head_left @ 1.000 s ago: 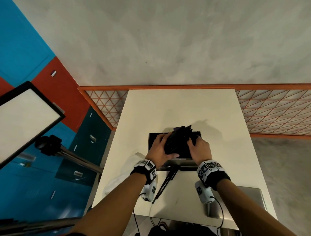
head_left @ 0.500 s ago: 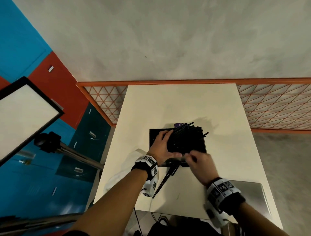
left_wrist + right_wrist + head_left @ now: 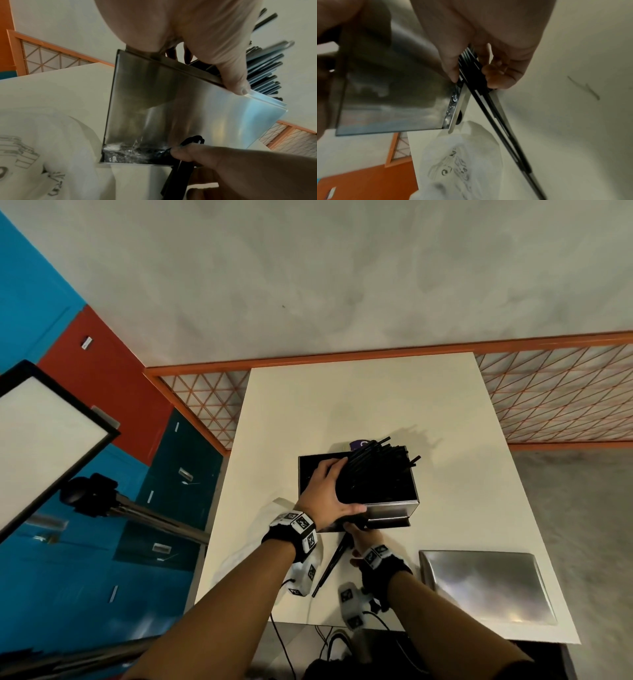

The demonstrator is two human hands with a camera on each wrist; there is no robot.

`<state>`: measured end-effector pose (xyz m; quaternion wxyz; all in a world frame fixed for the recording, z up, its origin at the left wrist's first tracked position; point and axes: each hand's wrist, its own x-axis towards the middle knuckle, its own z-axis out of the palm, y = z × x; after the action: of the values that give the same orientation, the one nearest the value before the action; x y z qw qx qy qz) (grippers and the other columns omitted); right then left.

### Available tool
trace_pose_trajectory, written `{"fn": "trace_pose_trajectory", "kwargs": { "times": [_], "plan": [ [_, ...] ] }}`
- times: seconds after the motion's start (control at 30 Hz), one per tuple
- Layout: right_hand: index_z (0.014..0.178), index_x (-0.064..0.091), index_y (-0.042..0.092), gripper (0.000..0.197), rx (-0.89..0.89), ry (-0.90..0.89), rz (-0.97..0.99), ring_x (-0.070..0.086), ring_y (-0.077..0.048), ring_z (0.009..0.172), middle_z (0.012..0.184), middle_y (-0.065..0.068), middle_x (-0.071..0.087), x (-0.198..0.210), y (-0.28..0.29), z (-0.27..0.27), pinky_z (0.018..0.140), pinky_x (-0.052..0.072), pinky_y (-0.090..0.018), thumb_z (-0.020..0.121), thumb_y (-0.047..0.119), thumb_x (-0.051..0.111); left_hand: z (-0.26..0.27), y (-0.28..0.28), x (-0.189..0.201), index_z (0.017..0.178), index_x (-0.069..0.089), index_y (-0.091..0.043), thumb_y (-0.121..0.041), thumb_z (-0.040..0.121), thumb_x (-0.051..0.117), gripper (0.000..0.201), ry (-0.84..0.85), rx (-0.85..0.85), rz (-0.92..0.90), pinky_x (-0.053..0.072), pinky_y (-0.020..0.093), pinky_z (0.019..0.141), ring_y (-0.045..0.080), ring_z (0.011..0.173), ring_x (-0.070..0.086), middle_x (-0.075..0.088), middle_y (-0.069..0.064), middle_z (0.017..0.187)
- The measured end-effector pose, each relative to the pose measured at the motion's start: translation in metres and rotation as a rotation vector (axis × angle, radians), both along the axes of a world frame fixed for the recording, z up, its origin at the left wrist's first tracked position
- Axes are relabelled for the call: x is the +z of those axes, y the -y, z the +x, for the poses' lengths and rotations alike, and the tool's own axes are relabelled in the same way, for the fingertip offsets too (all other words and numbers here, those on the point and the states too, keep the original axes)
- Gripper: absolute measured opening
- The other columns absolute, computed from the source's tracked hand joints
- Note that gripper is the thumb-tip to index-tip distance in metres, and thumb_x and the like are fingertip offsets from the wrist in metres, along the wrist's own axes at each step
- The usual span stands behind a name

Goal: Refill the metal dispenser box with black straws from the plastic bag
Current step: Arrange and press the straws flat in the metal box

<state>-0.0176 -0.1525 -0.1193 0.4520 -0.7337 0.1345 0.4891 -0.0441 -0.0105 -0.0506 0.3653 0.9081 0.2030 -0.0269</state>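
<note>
The right hand [image 3: 488, 44] has thumb and fingers [image 3: 494, 75] pinched on a few loose thin black plastic straws [image 3: 496, 121], whose near ends trail across the white table [image 3: 342, 412] while their far ends sit at the low slot at the front of the shiny rectangular metal dispenser box [image 3: 171, 108]. The left hand [image 3: 325, 491] grips the box's top near edge, thumb [image 3: 235, 75] over the front wall and fingers curled inside against the heap.

By my reading the filling is nearly done and the step in hand is tidying: gathering the strays that poke from the slot. The next move would call for drawing them clear without bending them, lifting them over the rim and laying them in line with the rest, while the left hand keeps the box steady (it looks tipped a little in the wrist views).

The open-topped box holds a dense mass of black straws [image 3: 376, 474], several sticking out past its far right corner. The crumpled, printed translucent plastic bag [image 3: 462, 162] lies flat just left of the box, seemingly empty. A flat brushed-metal lid [image 3: 486, 583] lies apart at the near right.
</note>
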Motion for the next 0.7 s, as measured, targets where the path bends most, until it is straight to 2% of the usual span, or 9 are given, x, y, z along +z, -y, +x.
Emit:
{"fn": "trace_pose_trajectory", "kwargs": {
  "times": [0.1, 0.13, 0.2, 0.27, 0.37, 0.43, 0.5, 0.57, 0.7],
  "plan": [
    [0.082, 0.066, 0.017, 0.037, 0.033, 0.052, -0.054, 0.067, -0.034, 0.083, 0.082, -0.010, 0.069, -0.032, -0.003, 0.001, 0.079, 0.058, -0.050, 0.070, 0.051, 0.068, -0.001, 0.001, 0.001, 0.158, 0.022, -0.029, -0.058, 0.069, 0.084, 0.112, -0.008, -0.004, 0.003, 0.034, 0.035, 0.120, 0.014, 0.143, 0.034, 0.022, -0.012, 0.154],
    [0.079, 0.066, 0.019, 0.036, 0.060, 0.077, -0.077, 0.068, -0.034, 0.084, 0.082, -0.010, 0.071, -0.054, -0.005, 0.003, 0.082, 0.057, -0.052, 0.068, 0.053, 0.066, 0.000, 0.001, 0.001, 0.158, 0.022, -0.029, -0.058, 0.069, 0.084, 0.112, -0.010, -0.002, 0.001, 0.034, 0.035, 0.120, 0.014, 0.143, 0.034, 0.022, -0.012, 0.154],
    [0.079, 0.067, 0.019, 0.036, 0.079, 0.088, -0.089, 0.069, -0.034, 0.083, 0.082, -0.010, 0.071, -0.079, -0.007, 0.005, 0.080, 0.058, -0.052, 0.065, 0.052, 0.063, 0.000, 0.001, 0.001, 0.158, 0.022, -0.030, -0.058, 0.070, 0.084, 0.111, -0.013, 0.000, 0.001, 0.034, 0.035, 0.119, 0.013, 0.143, 0.034, 0.021, -0.012, 0.154],
    [0.080, 0.069, 0.021, 0.036, 0.070, 0.088, -0.085, 0.069, -0.034, 0.081, 0.081, -0.009, 0.071, -0.075, -0.009, 0.006, 0.078, 0.058, -0.052, 0.062, 0.052, 0.062, -0.001, 0.001, 0.000, 0.157, 0.022, -0.030, -0.058, 0.069, 0.084, 0.111, -0.012, 0.002, 0.006, 0.036, 0.037, 0.119, 0.013, 0.143, 0.034, 0.022, -0.012, 0.153],
    [0.072, 0.064, 0.027, 0.024, 0.017, 0.083, -0.061, 0.068, -0.034, 0.077, 0.075, -0.008, 0.070, -0.063, -0.009, 0.001, 0.078, 0.058, -0.054, 0.065, 0.050, 0.064, -0.002, 0.002, -0.002, 0.157, 0.023, -0.031, -0.057, 0.069, 0.084, 0.110, -0.005, 0.002, 0.012, 0.038, 0.038, 0.118, 0.014, 0.142, 0.035, 0.022, -0.012, 0.153],
    [0.076, 0.065, 0.028, 0.024, -0.003, 0.084, -0.053, 0.068, -0.034, 0.075, 0.073, -0.007, 0.070, -0.046, -0.009, -0.002, 0.079, 0.058, -0.054, 0.067, 0.050, 0.063, -0.003, 0.003, -0.001, 0.157, 0.023, -0.031, -0.056, 0.070, 0.084, 0.109, -0.006, -0.001, 0.019, 0.038, 0.038, 0.117, 0.014, 0.142, 0.035, 0.022, -0.011, 0.154],
    [0.088, 0.068, 0.023, 0.030, -0.004, 0.080, -0.034, 0.065, -0.032, 0.064, 0.070, -0.008, 0.068, -0.044, -0.006, -0.003, 0.073, 0.059, -0.048, 0.073, 0.049, 0.063, -0.002, 0.003, 0.000, 0.157, 0.023, -0.030, -0.055, 0.071, 0.084, 0.109, -0.006, -0.005, 0.026, 0.037, 0.038, 0.118, 0.015, 0.142, 0.035, 0.021, -0.010, 0.154],
    [0.096, 0.067, 0.017, 0.030, 0.000, 0.080, -0.027, 0.059, -0.027, 0.052, 0.064, -0.010, 0.062, -0.024, -0.003, -0.006, 0.059, 0.056, -0.041, 0.083, 0.045, 0.062, -0.001, 0.002, 0.001, 0.157, 0.023, -0.029, -0.054, 0.071, 0.084, 0.108, -0.003, -0.008, 0.024, 0.036, 0.037, 0.118, 0.016, 0.143, 0.034, 0.021, -0.009, 0.155],
    [0.097, 0.063, 0.019, 0.021, 0.026, 0.071, -0.008, 0.053, -0.022, 0.050, 0.068, -0.009, 0.057, 0.001, 0.001, -0.016, 0.049, 0.052, -0.031, 0.093, 0.039, 0.057, -0.001, 0.003, 0.003, 0.158, 0.024, -0.027, -0.053, 0.073, 0.083, 0.107, -0.007, -0.020, 0.034, 0.034, 0.038, 0.119, 0.017, 0.143, 0.033, 0.021, -0.006, 0.155]
  ]
}}
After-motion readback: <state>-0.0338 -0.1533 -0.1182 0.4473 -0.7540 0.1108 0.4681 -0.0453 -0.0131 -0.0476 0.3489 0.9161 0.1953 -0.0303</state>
